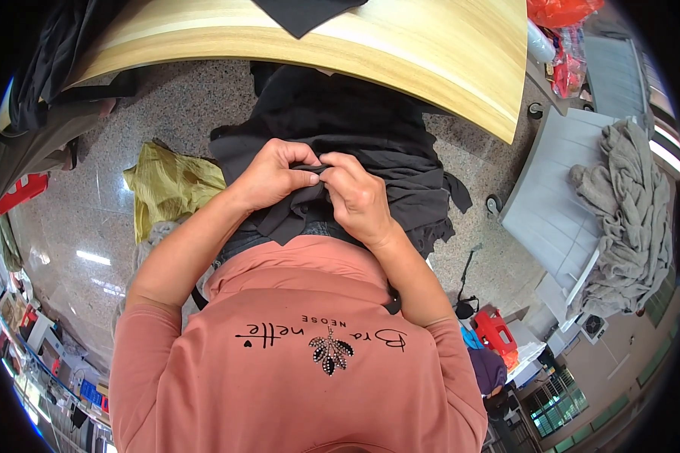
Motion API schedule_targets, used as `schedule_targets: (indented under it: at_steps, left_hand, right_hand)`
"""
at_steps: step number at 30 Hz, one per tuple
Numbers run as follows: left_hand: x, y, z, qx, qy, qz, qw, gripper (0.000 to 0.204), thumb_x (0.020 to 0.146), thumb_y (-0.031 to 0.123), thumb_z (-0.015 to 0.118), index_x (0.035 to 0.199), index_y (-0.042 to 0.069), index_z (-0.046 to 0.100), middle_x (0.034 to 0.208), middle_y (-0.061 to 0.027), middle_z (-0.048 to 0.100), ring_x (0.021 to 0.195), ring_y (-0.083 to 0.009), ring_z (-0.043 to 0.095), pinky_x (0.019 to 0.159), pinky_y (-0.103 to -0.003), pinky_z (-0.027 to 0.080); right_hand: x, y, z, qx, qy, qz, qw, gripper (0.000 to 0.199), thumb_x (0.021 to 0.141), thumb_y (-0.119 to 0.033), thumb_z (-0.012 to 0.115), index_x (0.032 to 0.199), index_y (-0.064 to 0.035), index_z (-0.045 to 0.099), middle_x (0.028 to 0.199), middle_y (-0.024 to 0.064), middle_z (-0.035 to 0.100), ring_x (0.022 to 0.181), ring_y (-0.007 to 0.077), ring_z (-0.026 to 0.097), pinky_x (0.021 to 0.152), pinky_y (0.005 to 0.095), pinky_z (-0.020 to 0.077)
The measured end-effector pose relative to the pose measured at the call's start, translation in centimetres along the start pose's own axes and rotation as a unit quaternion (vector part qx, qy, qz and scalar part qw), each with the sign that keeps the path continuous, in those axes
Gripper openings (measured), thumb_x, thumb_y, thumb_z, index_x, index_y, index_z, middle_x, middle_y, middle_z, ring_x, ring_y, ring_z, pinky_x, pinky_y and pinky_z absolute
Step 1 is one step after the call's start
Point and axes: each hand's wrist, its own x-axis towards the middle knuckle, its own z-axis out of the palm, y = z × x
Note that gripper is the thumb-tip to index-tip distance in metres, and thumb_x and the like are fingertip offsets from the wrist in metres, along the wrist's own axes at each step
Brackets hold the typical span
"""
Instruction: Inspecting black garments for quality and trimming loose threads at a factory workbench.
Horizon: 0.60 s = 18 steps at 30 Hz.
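A dark grey to black piece of cloth (385, 136) is bunched over my lap, its folds spreading toward the table. My left hand (277, 174) pinches a folded edge of it between thumb and fingers. Close beside it, almost fingertip to fingertip, my right hand (357, 192) grips the same edge. The pinched strip is raised a little above the rest of the cloth. Whether the bunched cloth is one garment or several pieces, I cannot tell.
Beyond my lap stands a light wooden table (431, 53) with a dark cloth piece (310, 11) hanging over its edge. A yellow-green cloth (172, 185) lies at my left. On the right, a heap of grey fabric (627, 219) rests on a pale wheeled table (551, 189).
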Motion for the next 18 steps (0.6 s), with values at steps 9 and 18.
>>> schedule_targets:
  at_steps: [9,18]
  left_hand:
    - [0.01,-0.07,0.25,0.067,0.022,0.024,0.997,0.004,0.074,-0.002,0.067,0.078,-0.002,0.067,0.069,-0.0032,0.063,0.066,-0.0063,0.054,0.061,-0.024,0.044]
    - [0.24,-0.64,0.38,0.082,0.067,0.037,0.994,0.003,0.074,-0.003,0.063,0.077,-0.003,0.065,0.068,-0.0056,0.063,0.066,-0.0062,0.054,0.059,-0.025,0.045]
  right_hand:
    - [0.35,-0.22,-0.43,0.087,-0.031,0.136,0.986,0.013,0.074,0.001,0.064,0.083,-0.0029,0.057,0.081,0.0148,0.061,0.073,0.0370,0.061,0.063,0.0414,0.0489]
    - [0.31,0.49,0.19,-0.047,-0.068,0.093,0.992,0.012,0.080,-0.010,0.061,0.077,-0.0028,0.052,0.074,0.0150,0.061,0.065,0.0380,0.059,0.056,0.0462,0.0462]
